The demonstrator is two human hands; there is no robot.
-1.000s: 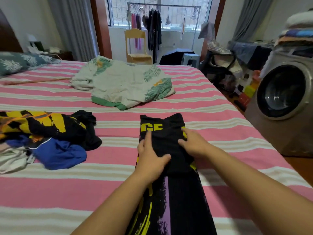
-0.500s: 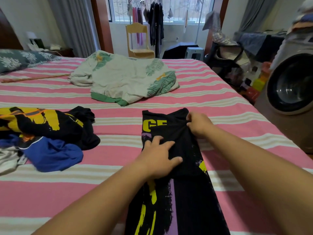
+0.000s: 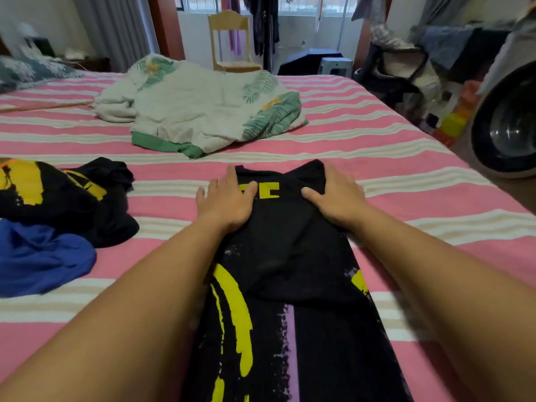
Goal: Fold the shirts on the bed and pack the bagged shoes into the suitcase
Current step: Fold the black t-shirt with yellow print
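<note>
A black shirt [image 3: 284,245] with yellow and purple print lies as a long narrow strip on the pink striped bed [image 3: 391,169], running away from me. My left hand [image 3: 224,203] lies flat on its far left corner, fingers straight. My right hand [image 3: 336,195] rests on its far right corner, fingers over the edge and thumb on top. A pile of unfolded shirts lies at the left: a black and yellow one [image 3: 58,198] and a blue one [image 3: 40,256]. No suitcase or bagged shoes are in view.
A crumpled white and green quilt [image 3: 203,111] lies mid-bed beyond the shirt. A washing machine [image 3: 510,123] stands off the bed's right side, with cluttered bags [image 3: 406,71] behind it. A wooden chair [image 3: 229,39] and hanging clothes stand by the window.
Both hands slid away from me along the shirt to its far corners. The left hand moved from the middle to the left corner. The view tilted down and closer.
</note>
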